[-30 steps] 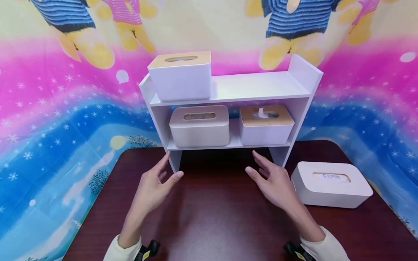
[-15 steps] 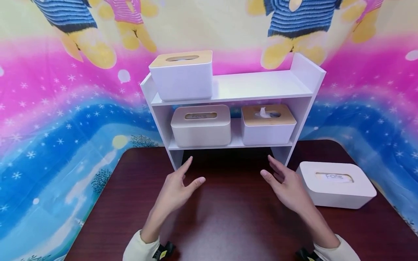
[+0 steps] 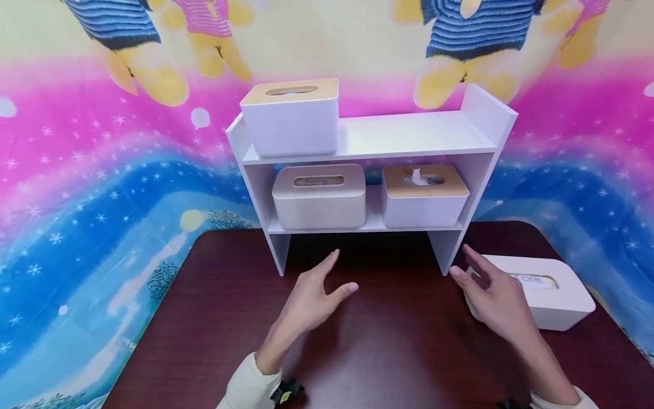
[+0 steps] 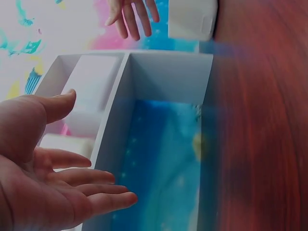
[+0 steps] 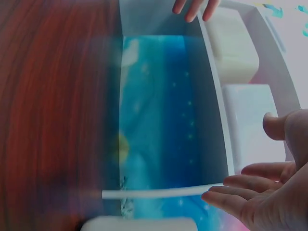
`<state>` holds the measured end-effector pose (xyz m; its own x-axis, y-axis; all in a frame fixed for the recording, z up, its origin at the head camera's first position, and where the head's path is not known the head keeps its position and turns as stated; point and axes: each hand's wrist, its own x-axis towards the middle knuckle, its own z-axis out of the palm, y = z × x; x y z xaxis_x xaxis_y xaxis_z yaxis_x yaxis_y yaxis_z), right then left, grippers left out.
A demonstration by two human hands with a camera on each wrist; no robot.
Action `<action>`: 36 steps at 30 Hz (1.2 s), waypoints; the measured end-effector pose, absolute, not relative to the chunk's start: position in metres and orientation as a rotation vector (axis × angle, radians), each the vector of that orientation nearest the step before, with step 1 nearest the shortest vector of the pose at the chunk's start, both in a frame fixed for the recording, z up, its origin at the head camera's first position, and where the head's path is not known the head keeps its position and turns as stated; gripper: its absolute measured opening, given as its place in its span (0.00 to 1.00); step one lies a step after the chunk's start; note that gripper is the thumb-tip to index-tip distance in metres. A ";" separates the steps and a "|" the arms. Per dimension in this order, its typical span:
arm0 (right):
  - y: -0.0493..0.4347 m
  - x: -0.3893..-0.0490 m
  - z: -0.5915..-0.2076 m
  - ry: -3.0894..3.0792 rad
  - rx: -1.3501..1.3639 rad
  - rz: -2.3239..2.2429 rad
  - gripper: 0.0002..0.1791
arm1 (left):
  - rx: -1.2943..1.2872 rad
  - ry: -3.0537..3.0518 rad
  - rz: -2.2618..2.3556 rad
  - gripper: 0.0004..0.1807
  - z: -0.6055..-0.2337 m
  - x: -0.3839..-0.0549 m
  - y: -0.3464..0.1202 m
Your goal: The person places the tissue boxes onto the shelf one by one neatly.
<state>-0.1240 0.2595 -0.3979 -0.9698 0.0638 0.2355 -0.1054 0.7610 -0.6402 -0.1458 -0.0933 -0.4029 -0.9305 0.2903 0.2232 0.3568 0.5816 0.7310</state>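
My left hand (image 3: 311, 298) is over the dark table in front of the shelf, its fingers extended and holding nothing. My right hand (image 3: 495, 295) hangs at the right, fingers extended, and hides the left part of a low white tissue box (image 3: 567, 292). In the right wrist view that tissue box (image 5: 139, 224) lies apart from the fingers. A white two-tier shelf (image 3: 409, 136) stands behind the hands. Its upper tier bears a tall white tissue box (image 3: 293, 128) with a wooden lid. On the lower tier are a beige tissue box (image 3: 319, 207) and a smaller wood-lidded tissue box (image 3: 424, 210).
The dark red-brown table (image 3: 204, 335) spreads out below both hands. A patterned cloth backdrop (image 3: 102, 187) in pink and blue hangs behind and beside it. The shelf's right side panel (image 3: 445, 250) stands near my right fingertips in the head view.
Both hands have moved to the right, the right one now overlapping the low white tissue box in view. The head view has shifted slightly left. All the tissue boxes stay where they were.
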 end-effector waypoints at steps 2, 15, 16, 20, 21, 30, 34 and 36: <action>0.268 -0.123 -0.400 -2.694 0.029 0.976 0.38 | -0.585 -2.734 -1.307 0.45 -0.405 -0.146 -0.085; 0.317 -0.112 -0.412 -2.719 -0.111 0.898 0.39 | -0.679 -2.792 -1.330 0.45 -0.412 -0.152 -0.026; 0.320 -0.111 -0.413 -2.718 -0.123 0.894 0.39 | -0.683 -2.795 -1.334 0.45 -0.412 -0.151 -0.021; 0.333 -0.107 -0.416 -2.716 -0.157 0.899 0.40 | -0.703 -2.803 -1.333 0.44 -0.413 -0.152 -0.005; 0.336 -0.107 -0.417 -2.711 -0.162 0.903 0.40 | -0.705 -2.810 -1.336 0.44 -0.413 -0.152 0.000; 0.354 -0.103 -0.418 -2.725 -0.346 0.807 0.43 | -0.710 -2.851 -1.329 0.44 -0.425 -0.153 0.035; 0.360 -0.101 -0.419 -2.718 -0.381 0.795 0.44 | -0.695 -2.870 -1.314 0.44 -0.432 -0.153 0.047; 0.363 -0.099 -0.421 -2.711 -0.383 0.774 0.44 | -0.683 -2.879 -1.313 0.44 -0.435 -0.153 0.052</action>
